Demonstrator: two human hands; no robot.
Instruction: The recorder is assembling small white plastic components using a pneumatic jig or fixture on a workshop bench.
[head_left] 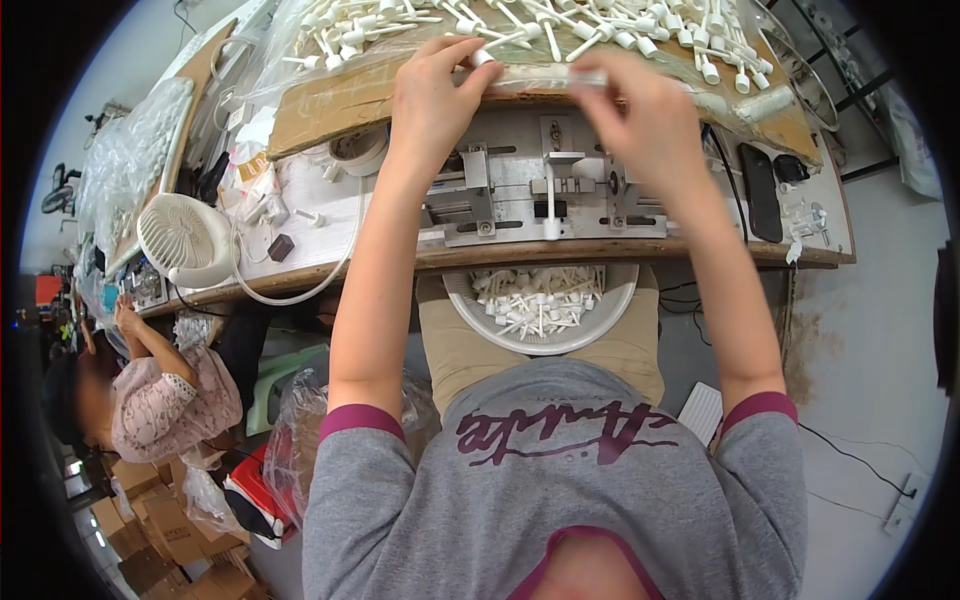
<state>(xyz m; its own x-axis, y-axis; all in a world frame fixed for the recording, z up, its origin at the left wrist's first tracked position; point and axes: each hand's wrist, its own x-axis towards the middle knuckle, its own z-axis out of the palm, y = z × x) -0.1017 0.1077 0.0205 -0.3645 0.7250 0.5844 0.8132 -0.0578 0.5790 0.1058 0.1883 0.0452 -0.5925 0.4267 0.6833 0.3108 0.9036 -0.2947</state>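
Observation:
My left hand (435, 100) is at the front of a heap of white plastic parts, each a thin stem with a wider cap. Its thumb and fingers are closed on one white plastic part (482, 57). Smeared by motion, my right hand (645, 115) is above the edge of the cardboard sheet (330, 100), fingers bent beside a pale strip; whether it holds anything is unclear. Between my forearms a metal jig (470, 190) is fixed to the bench, with a white stem-like piece (550, 205) standing across its middle.
A white basin (590, 340) of similar white parts rests on my lap. On the bench are a white fan (185, 240), a tape roll (358, 155) and a black phone (760, 195). A co-worker (175, 400) sits at left, near cardboard boxes (180, 515).

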